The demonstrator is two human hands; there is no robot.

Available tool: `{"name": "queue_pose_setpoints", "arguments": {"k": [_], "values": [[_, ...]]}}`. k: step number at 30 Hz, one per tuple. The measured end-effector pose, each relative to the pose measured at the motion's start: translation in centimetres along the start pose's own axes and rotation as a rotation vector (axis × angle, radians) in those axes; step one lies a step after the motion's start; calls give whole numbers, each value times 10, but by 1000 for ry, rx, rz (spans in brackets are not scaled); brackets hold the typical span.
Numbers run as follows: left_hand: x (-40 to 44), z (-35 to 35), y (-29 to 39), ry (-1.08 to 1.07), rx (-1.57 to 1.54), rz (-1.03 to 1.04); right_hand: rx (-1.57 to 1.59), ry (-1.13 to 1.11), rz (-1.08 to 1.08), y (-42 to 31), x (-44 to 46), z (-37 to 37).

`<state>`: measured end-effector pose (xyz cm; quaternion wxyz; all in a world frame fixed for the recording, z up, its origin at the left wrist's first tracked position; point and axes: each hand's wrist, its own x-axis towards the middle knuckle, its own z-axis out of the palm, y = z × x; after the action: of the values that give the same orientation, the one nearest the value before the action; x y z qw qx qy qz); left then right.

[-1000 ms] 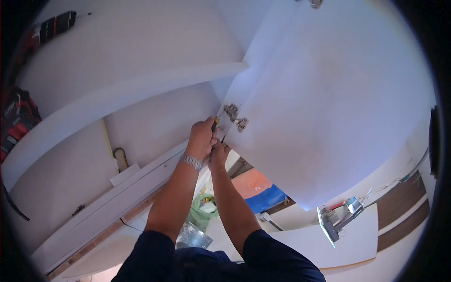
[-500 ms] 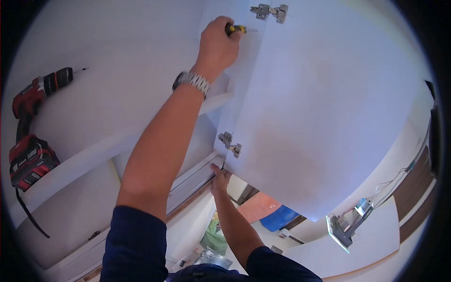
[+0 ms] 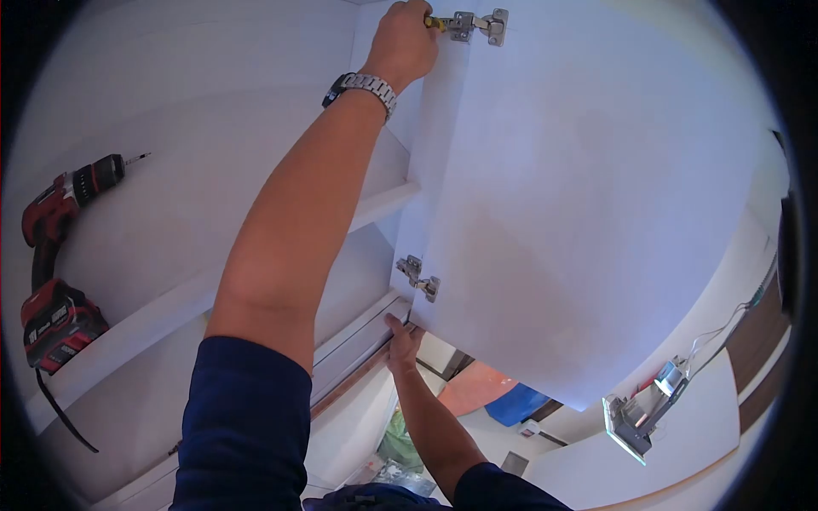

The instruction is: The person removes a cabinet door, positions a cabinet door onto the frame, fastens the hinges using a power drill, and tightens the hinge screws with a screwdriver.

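My left hand (image 3: 405,43), with a metal-band watch on its wrist, is closed around a yellow-and-black screwdriver (image 3: 435,23). The screwdriver's front end meets the upper hinge (image 3: 464,26), which joins the white cabinet door (image 3: 579,196) to the cabinet's side panel. Further down, a second hinge (image 3: 418,278) sits near the door's bottom corner. My right hand (image 3: 405,347) grips the cabinet's lower edge (image 3: 362,341) beside that corner. Its thumb lies on the edge, while the other fingers are mostly hidden.
A red-and-black cordless drill (image 3: 64,264) with a bit fitted lies at left inside the cabinet, its battery by the shelf edge (image 3: 170,307). At lower right is a lit work lamp (image 3: 635,422) with a cable. Below are a green bag (image 3: 397,443) and orange and blue sheets.
My left hand has moved up, bringing the screwdriver from below the upper hinge to its plate. My right hand remains at the lower edge. The view has shifted slightly.
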<state>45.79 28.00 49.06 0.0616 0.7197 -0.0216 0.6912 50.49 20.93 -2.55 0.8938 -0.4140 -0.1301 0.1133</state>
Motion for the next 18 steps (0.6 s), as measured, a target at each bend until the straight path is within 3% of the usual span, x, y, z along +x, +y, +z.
{"name": "queue_pose_setpoints", "arguments": {"k": [3, 9, 18], "values": [[4, 5, -11, 82, 52, 73, -31, 0, -21, 7, 1, -5], [6, -2, -1, -15, 4, -54, -98, 1, -29, -2, -2, -1], [5, -1, 1, -39, 52, -23, -188, 3, -19, -11, -7, 1]]}}
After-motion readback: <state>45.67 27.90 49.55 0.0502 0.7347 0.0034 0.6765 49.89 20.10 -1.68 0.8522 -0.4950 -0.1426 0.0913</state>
